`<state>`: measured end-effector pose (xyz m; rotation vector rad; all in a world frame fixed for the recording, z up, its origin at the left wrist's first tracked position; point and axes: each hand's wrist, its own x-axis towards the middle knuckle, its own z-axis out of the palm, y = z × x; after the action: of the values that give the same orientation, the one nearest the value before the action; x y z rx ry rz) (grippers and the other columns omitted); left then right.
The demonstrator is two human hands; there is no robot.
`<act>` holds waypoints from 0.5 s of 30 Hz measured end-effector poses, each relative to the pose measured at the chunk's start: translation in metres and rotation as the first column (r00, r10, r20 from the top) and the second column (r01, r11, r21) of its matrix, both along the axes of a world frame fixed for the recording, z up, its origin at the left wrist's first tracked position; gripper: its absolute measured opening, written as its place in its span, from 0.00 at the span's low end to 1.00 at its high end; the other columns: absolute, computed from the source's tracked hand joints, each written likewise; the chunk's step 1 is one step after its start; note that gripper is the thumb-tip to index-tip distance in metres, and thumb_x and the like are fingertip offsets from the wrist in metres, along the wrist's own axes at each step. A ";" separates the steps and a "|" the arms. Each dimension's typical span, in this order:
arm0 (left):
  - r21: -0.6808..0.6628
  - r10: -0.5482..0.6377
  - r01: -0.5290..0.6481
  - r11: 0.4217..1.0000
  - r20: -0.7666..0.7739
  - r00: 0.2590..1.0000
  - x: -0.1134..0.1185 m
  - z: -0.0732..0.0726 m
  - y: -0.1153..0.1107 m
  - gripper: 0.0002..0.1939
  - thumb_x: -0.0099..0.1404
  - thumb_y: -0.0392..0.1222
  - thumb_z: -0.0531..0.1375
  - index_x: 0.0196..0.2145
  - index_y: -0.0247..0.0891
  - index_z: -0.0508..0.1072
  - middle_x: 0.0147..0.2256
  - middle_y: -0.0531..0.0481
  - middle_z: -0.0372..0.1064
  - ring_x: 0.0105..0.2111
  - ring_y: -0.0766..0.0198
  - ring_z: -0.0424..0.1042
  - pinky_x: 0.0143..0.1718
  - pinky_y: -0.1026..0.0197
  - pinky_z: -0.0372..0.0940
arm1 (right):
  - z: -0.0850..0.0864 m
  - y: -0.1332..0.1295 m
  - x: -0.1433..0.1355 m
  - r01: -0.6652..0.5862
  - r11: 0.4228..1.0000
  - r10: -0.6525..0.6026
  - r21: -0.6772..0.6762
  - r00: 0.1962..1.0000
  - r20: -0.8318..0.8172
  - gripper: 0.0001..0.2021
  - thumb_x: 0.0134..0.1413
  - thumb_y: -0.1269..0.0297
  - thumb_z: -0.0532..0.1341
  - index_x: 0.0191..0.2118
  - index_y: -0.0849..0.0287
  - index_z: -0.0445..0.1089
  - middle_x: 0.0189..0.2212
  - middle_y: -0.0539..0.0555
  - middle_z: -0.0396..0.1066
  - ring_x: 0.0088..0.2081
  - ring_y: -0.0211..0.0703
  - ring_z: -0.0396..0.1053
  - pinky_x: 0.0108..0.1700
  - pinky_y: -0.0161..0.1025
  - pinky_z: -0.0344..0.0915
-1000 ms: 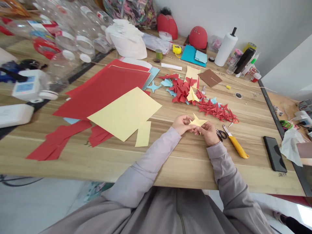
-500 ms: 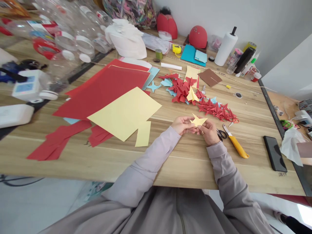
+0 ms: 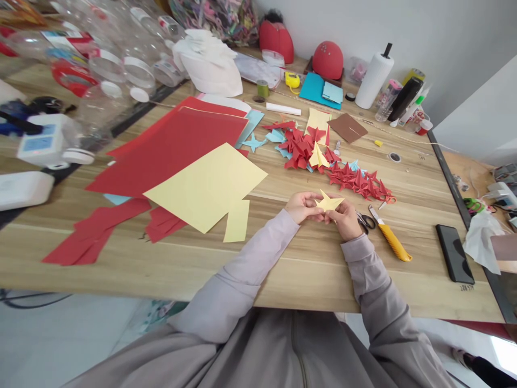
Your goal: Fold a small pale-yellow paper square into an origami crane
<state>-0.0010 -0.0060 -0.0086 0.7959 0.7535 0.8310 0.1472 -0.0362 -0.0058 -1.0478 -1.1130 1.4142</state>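
A pale yellow folded paper star (image 3: pixel 329 202) is held between my two hands, low over the wooden table. My left hand (image 3: pixel 301 207) pinches its left side, and my right hand (image 3: pixel 344 220) grips its lower right edge with the thumb on top. Parts of the fingers are hidden behind the paper. Just beyond lies a pile of red folded paper stars (image 3: pixel 359 182), with a yellow folded piece (image 3: pixel 318 156) on the heap to its left. Black-handled scissors (image 3: pixel 367 221) and a yellow utility knife (image 3: pixel 390 235) rest right of my right hand.
Left of my hands lie a large yellow sheet (image 3: pixel 205 188), red sheets (image 3: pixel 173 145) and red strips (image 3: pixel 89 237). A black phone (image 3: pixel 454 253) is near the right edge. Clear plastic bottles (image 3: pixel 121 64) crowd the back left. At the far right, another person's arm (image 3: pixel 507 248) shows.
Both hands keep hold of the yellow paper star, with only a slight shift of fingers and paper. The view has moved very slightly; the things on the table lie as before.
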 end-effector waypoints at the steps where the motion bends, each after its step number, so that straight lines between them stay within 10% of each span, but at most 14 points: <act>1: -0.001 -0.002 0.002 1.000 0.001 1.000 0.000 0.000 0.000 0.28 0.37 0.33 0.71 0.38 0.28 0.67 0.18 0.50 0.70 0.17 0.62 0.71 0.21 0.62 0.68 | 0.000 0.000 -0.001 0.002 1.000 -0.002 0.007 1.000 0.002 0.20 0.37 0.73 0.62 0.42 0.62 0.65 0.21 0.46 0.69 0.18 0.32 0.64 0.19 0.31 0.62; 15: -0.073 0.022 -0.020 0.997 0.019 1.000 -0.001 0.007 0.000 0.26 0.41 0.28 0.67 0.41 0.26 0.67 0.18 0.50 0.70 0.16 0.64 0.69 0.19 0.63 0.66 | -0.003 0.000 -0.001 0.009 0.999 -0.008 0.035 1.000 -0.026 0.18 0.39 0.72 0.61 0.42 0.60 0.65 0.22 0.47 0.68 0.19 0.32 0.63 0.20 0.32 0.60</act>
<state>-0.0017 -0.0062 -0.0016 0.7153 0.7716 0.8248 0.1461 -0.0362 -0.0086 -1.0059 -1.1097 1.3932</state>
